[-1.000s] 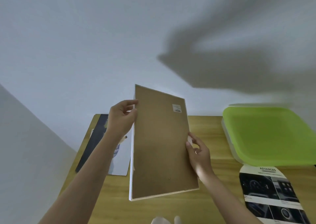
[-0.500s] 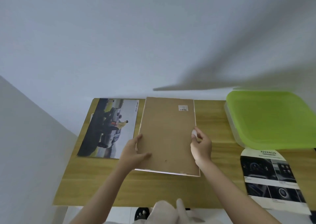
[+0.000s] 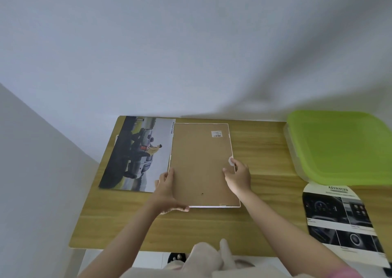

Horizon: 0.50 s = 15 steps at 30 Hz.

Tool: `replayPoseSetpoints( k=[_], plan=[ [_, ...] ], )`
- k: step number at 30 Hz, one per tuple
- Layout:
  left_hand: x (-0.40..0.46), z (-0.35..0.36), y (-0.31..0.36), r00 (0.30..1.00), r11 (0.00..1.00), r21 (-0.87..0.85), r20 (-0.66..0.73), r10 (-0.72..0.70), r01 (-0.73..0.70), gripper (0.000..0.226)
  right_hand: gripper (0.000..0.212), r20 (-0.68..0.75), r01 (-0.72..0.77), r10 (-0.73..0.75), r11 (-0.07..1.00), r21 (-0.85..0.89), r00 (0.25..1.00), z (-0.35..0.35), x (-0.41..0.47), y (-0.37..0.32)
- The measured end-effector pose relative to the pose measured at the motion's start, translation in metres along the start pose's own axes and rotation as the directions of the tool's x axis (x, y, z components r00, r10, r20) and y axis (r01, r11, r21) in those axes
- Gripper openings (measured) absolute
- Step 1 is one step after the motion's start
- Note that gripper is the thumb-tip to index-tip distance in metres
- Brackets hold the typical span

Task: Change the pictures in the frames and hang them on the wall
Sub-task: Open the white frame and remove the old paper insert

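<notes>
A white-edged rectangular picture frame lies face down and flat on the pale wood-grain table, its matte brown fibreboard back uppermost, with a small white barcode sticker near the far right corner; the left hand grips the frame's near left corner, fingers running up along the left edge and the thumb stretched along the near edge; the right hand rests on the right edge about midway along, fingers loosely curled with the tips on the brown board and on the white rim, though whether they pinch anything there cannot be told; just left of the frame, touching or slightly tucked under its edge, lies a glossy rectangular print of a silver pickup truck, flat on the table; at the right stands a translucent plastic box with a smooth lime-green lid with rounded corners; near it, toward the front right, a glossy dark brochure of car interior photos overhangs the table's edge; a plain pale wall rises behind the table
</notes>
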<state>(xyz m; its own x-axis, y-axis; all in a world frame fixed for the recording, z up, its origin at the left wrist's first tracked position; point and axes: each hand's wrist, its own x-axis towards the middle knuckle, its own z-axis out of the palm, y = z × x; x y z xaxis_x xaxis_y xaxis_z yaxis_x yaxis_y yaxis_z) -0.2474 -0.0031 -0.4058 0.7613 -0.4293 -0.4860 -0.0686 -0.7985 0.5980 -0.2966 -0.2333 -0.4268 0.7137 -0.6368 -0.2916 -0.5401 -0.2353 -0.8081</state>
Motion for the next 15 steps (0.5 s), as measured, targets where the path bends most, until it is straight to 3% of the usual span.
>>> replayPoseSetpoints(
  k=[8,15],
  plan=[
    [0.002,0.008,-0.006,0.997,0.999,0.037,-0.082,0.003,0.000,0.135,0.059,0.169,0.157,-0.105,0.930,-0.333,0.980,-0.005,-0.001,0.014],
    [-0.002,0.012,-0.009,0.994,1.000,0.026,-0.111,0.000,0.003,0.132,0.069,0.239,0.152,-0.041,0.870,-0.468,0.970,-0.017,0.004,0.010]
  ],
)
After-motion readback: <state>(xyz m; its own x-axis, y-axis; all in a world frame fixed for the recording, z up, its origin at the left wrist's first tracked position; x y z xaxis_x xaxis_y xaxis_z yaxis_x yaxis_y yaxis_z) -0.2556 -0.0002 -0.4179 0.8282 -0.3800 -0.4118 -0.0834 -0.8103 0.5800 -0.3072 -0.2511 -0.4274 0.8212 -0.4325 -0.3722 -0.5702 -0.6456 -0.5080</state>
